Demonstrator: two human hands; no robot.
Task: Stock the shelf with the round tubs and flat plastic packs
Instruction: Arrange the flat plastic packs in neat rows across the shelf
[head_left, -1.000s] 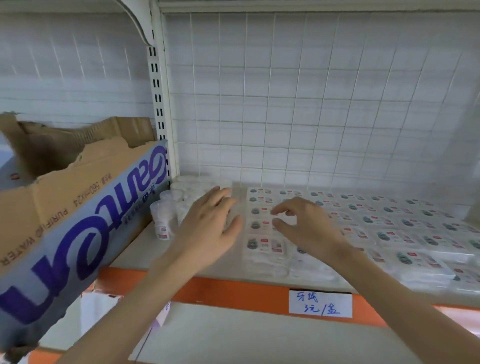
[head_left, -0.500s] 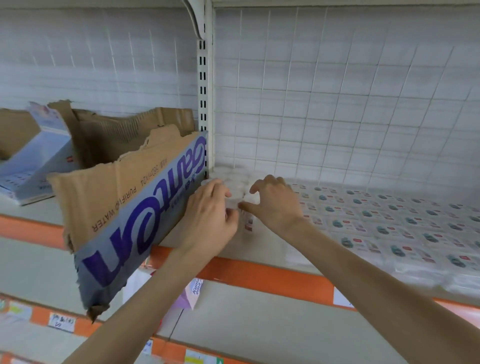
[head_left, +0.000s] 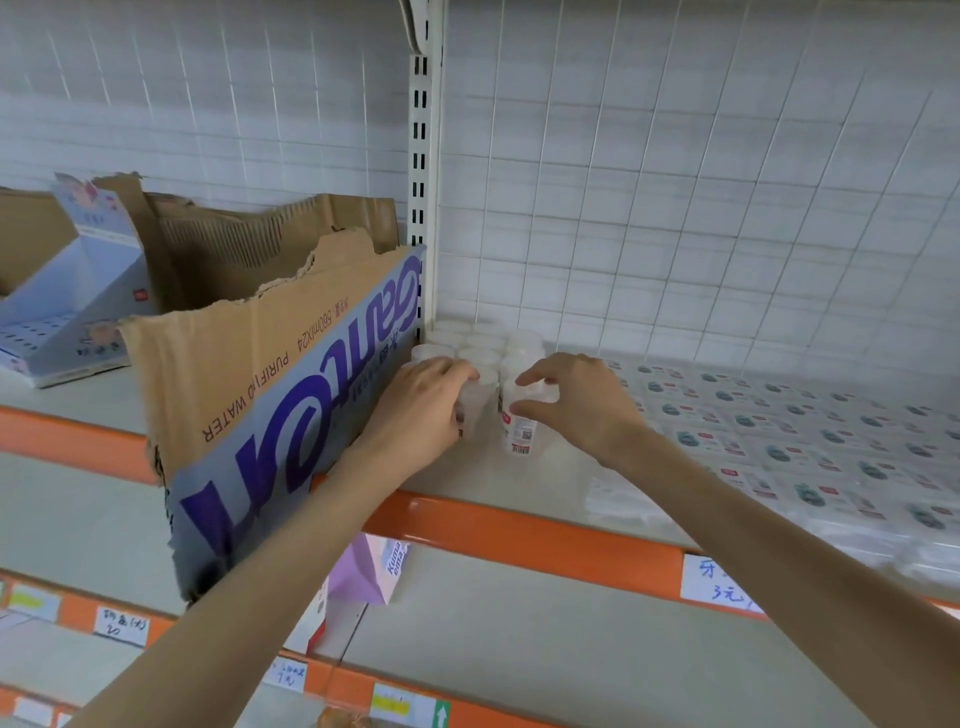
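The pale shelf (head_left: 545, 483) with an orange edge carries a torn brown cardboard box (head_left: 270, 374), flat clear plastic packs (head_left: 779, 431) in rows, and round white tubs (head_left: 483, 343) in its corner. The left hand (head_left: 421, 410) and the right hand (head_left: 576, 402) each grip one front tub.

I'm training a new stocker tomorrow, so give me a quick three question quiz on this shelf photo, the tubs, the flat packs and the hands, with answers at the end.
1. True or false: the flat plastic packs lie left of the round tubs.
2. What does the right hand pinch? A a labelled tub; B a flat pack; C a price tag.
3. Which hand grips the other front tub, beside the cardboard box?
Key: 1 false; 2 A; 3 the left hand.
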